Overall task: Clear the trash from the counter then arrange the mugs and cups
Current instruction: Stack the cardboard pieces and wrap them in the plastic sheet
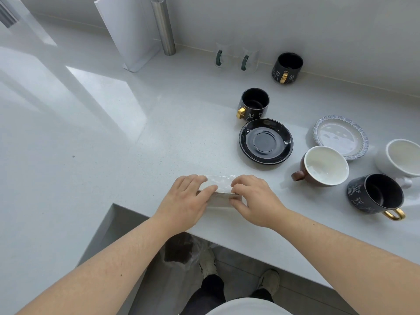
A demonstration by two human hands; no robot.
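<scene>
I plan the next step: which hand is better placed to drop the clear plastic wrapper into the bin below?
Left, probably. Both hands hold the clear plastic wrapper, but the left hand is nearer the lined bin below the counter edge.

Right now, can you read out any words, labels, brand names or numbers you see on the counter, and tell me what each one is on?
No readable text anywhere.
Black mugs: white cat drawings only, no words.
Clear plastic wrapper held by the left hand and right hand: no print legible.
White folded paper bag: blank.
</scene>
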